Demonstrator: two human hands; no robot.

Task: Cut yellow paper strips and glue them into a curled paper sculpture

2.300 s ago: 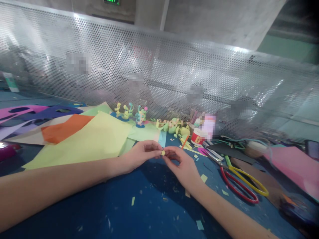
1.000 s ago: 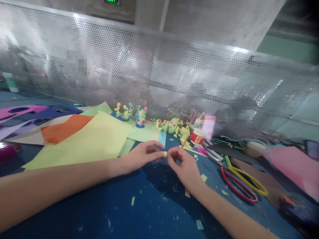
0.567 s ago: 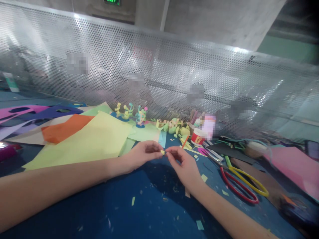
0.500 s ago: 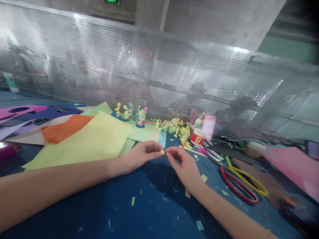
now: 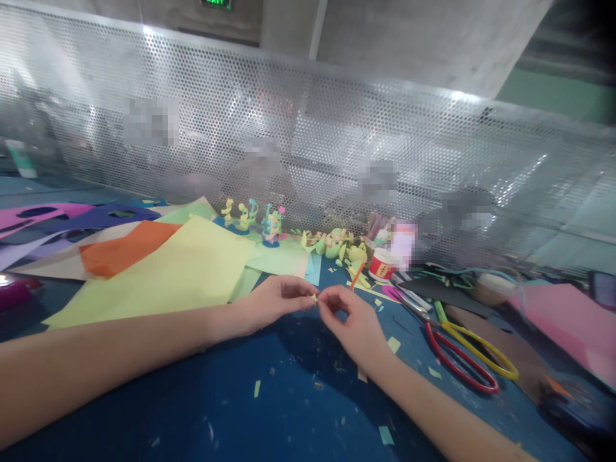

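Observation:
Just above the blue table, my two hands meet fingertip to fingertip. A tiny yellow paper piece shows between them. My left hand pinches it from the left with thumb and fingers. From the other side, the thumb and forefinger of my right hand close on its edge. The fingers hide most of the piece, so its exact shape is hard to make out. A large yellow paper sheet lies beyond my left forearm.
Right of my hands lie scissors with one red and one yellow handle. A red-and-white tub stands behind. Small paper figures line the back by a perforated metal screen. Orange paper lies left; paper scraps dot the table.
My fingertips have drawn slightly closer around the yellow paper piece, which now looks turned and narrower. My right hand has shifted a little left and down. Things on the table stay put.

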